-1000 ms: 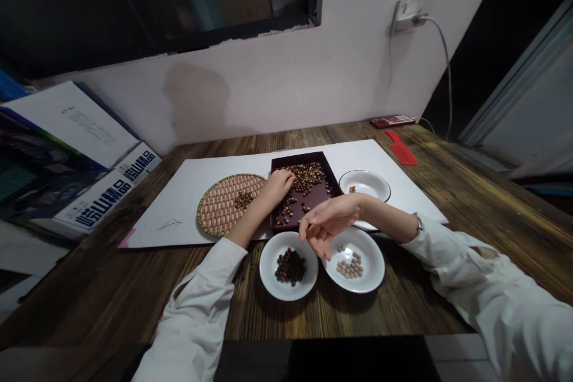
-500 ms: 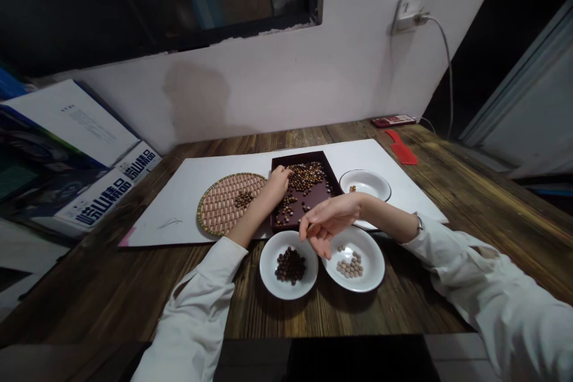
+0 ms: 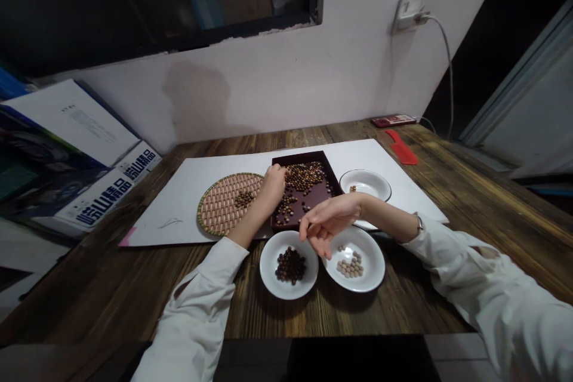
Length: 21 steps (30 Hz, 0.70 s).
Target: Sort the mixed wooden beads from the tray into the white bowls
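The left hand point(image 3: 274, 180) bunches its fingers over the dark red tray point(image 3: 296, 159), beside the beads point(image 3: 305, 175) in it; the right hand point(image 3: 329, 221) hangs half-curled above a white bowl point(image 3: 374, 270). Whether either grips a bead cannot be told.

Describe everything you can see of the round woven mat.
The round woven mat looks like wicker: pinkish-tan weave, greenish-yellow patterned rim. It lies on the white board, left of the maroon tray, with a small cluster of brownish beads on it. The left forearm passes over its right side, hiding part.
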Tool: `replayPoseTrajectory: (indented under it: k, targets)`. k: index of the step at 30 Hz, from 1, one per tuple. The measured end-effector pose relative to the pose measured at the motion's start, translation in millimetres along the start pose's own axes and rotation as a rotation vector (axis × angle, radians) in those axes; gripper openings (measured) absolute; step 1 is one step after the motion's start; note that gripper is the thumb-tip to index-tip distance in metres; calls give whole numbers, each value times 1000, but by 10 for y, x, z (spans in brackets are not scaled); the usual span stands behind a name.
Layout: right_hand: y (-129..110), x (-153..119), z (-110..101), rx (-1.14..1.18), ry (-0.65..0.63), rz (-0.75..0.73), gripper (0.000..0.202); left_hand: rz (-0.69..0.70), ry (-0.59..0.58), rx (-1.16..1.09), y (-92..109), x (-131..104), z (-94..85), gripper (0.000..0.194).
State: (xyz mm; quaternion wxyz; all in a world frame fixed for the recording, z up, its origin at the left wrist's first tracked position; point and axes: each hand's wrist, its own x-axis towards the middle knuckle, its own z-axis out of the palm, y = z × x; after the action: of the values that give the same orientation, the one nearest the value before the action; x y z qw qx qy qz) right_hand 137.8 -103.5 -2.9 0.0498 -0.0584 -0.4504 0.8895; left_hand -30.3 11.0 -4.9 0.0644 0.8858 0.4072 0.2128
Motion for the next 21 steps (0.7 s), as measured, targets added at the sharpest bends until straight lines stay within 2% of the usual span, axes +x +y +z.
replayPoseTrajectory:
  k: [3, 6, 13, 18, 21]
  targets:
    - [12, 6, -24, 2, -11, -8, 44, -67, 30, 56, 11, -29, -27, 41]
    - [7, 6, -19, 2, -14, 0, 43, -79, 2, 97, 30, -60, -64, 39]
    - [-28, -4, 52, -16, 70, 24, 43, -180, -4, 307, 106, -101, -112, 39]
    - [-4, 9, -1, -11, 8, 3, 43, -264, 45, 343, 158, -115, -104, 34]
    - [6, 13, -27, -5, -6, 0, 43, -292, 36, 337, 154, -123, -88, 39]
